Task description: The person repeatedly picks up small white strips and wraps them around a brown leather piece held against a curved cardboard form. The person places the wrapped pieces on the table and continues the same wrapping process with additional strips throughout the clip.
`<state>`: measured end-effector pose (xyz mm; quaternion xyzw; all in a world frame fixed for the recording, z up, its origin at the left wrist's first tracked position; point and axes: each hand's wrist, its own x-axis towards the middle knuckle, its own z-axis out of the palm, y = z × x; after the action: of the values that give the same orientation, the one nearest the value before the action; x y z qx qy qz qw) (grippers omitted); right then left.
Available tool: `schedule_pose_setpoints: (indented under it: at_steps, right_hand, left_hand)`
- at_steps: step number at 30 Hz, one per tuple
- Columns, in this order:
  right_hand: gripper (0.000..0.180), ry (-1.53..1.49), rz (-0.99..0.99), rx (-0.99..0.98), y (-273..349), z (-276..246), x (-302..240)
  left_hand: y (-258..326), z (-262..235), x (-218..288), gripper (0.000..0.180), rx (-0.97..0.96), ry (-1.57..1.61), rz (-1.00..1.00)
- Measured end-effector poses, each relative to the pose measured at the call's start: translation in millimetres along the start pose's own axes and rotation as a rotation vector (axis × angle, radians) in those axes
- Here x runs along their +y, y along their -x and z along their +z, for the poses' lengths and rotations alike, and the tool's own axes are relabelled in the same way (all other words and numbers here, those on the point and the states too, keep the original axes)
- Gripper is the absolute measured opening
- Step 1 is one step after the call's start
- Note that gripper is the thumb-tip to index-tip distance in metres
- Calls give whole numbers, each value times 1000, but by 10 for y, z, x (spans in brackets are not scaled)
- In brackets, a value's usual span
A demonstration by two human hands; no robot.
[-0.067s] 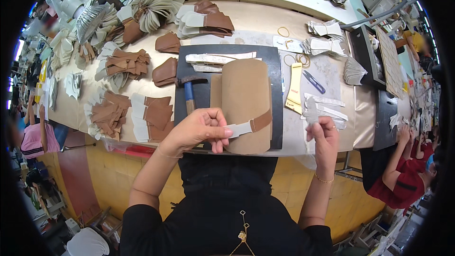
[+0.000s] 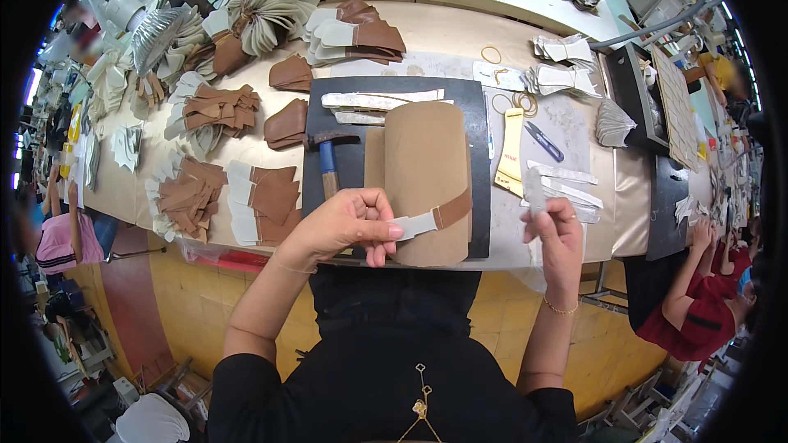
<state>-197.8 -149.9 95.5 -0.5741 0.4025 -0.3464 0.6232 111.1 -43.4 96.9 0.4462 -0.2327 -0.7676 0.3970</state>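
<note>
While my left hand (image 2: 345,226) pinches the white end of a strap (image 2: 431,220) between thumb and fingers, the strap's brown end lies out to the right across a tan panel (image 2: 423,172). That panel rests on a dark mat (image 2: 472,115) at the bench's near edge. My right hand (image 2: 558,238) is closed around a pale strip (image 2: 533,193), held upright just off the near edge, well apart from the strap. A hammer (image 2: 328,156) lies on the mat's left side, just above my left hand. Scissors (image 2: 543,141) and rubber bands (image 2: 491,54) sit right of the mat, with more pale strips (image 2: 566,176) near my right hand. Brown and white cut pieces (image 2: 263,197) are stacked along the bench's left half. At the right edge, another person in red (image 2: 698,312) works at the bench (image 2: 443,33). The floor below is yellow tile.
</note>
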Motion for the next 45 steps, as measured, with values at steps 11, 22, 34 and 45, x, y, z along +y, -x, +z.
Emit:
schedule_pose_setpoints:
  at_steps: [11, 22, 34, 45]
  right_hand:
    - [16, 3, -48, -288, -381, 513, 6]
    - [12, 3, 64, -176, -236, 420, -198]
    - [22, 430, 267, -563, -361, 816, -656]
    - [23, 571, 293, -574, -466, 896, -627]
  left_hand:
    - [-113, -47, -47, 14, 96, 91, 92]
    - [-92, -64, -105, 17, 40, 103, 20]
    - [-9, -25, -241, 49, 31, 156, 100]
    - [37, 11, -199, 44, 79, 138, 80]
